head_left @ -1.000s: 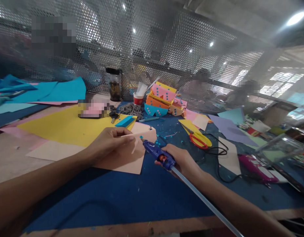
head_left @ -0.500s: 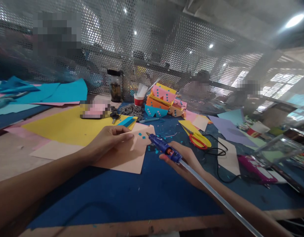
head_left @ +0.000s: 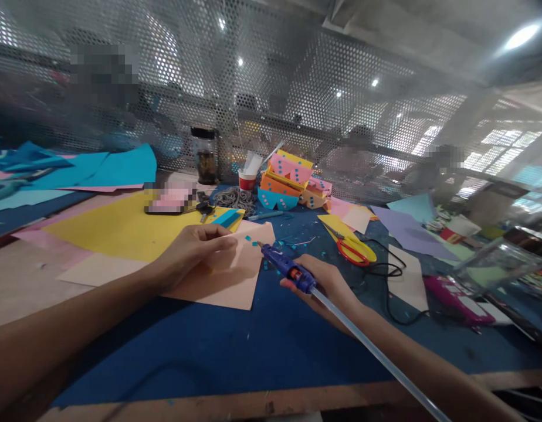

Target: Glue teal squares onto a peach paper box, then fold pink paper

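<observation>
My right hand (head_left: 330, 286) grips a blue hot glue gun (head_left: 285, 267) with a long clear glue stick (head_left: 376, 357) trailing back along my forearm. Its nozzle points left at the edge of a peach paper sheet (head_left: 227, 280) lying on the blue table cover (head_left: 262, 346). My left hand (head_left: 196, 249) rests on that sheet, fingertips pinched together on a small piece near its top edge. A few tiny teal squares (head_left: 251, 240) lie on the sheet's corner by the nozzle.
A yellow sheet (head_left: 117, 225) and teal sheets (head_left: 112, 167) lie to the left. Red-handled scissors (head_left: 354, 249) and a black cord (head_left: 389, 272) lie to the right. A stack of coloured paper boxes (head_left: 288, 179), a red cup (head_left: 247, 177) and a dark jar (head_left: 205, 153) stand by the perforated metal screen (head_left: 297, 88).
The glue gun's nozzle pulled back right off the peach sheet's corner, then edged slightly left again. The sheet's lifted top edge now lies flatter. My left hand stayed put.
</observation>
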The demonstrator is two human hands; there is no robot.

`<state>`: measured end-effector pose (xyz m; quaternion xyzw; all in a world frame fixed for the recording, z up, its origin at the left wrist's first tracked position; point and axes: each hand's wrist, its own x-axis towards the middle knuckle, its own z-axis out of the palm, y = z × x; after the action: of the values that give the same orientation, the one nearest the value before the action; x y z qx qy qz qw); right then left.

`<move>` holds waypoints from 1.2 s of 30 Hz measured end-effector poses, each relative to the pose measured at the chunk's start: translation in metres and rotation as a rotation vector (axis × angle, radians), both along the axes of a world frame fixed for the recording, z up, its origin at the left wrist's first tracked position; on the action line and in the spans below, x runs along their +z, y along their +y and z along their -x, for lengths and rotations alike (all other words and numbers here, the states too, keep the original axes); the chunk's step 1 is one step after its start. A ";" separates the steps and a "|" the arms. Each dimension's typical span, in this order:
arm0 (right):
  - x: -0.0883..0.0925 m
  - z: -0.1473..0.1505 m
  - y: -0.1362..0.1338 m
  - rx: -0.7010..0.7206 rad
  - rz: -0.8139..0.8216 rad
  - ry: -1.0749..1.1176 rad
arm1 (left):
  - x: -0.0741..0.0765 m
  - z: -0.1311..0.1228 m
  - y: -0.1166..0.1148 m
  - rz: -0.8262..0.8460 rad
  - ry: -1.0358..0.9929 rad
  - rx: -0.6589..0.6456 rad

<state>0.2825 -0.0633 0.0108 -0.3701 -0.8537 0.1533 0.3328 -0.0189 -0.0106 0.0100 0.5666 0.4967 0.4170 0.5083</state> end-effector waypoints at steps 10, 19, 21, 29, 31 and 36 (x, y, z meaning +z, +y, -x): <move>0.002 0.002 -0.002 -0.024 -0.008 -0.004 | -0.005 0.003 0.004 -0.012 -0.009 0.011; 0.003 0.001 -0.003 -0.030 -0.017 -0.025 | -0.004 0.005 0.008 -0.036 -0.027 0.050; 0.003 0.001 -0.002 -0.020 -0.035 -0.025 | -0.003 0.005 0.008 -0.056 -0.028 0.058; 0.002 0.003 -0.003 -0.060 -0.041 -0.033 | -0.001 0.003 0.006 -0.044 -0.042 0.058; 0.002 0.003 -0.004 -0.063 -0.032 -0.032 | 0.000 0.002 0.006 -0.042 -0.045 0.054; 0.003 0.003 -0.003 -0.059 -0.026 -0.049 | -0.001 0.002 0.006 -0.036 -0.047 0.056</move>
<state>0.2796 -0.0661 0.0136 -0.3945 -0.8521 0.1235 0.3210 -0.0213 -0.0046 0.0086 0.5515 0.4927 0.4531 0.4978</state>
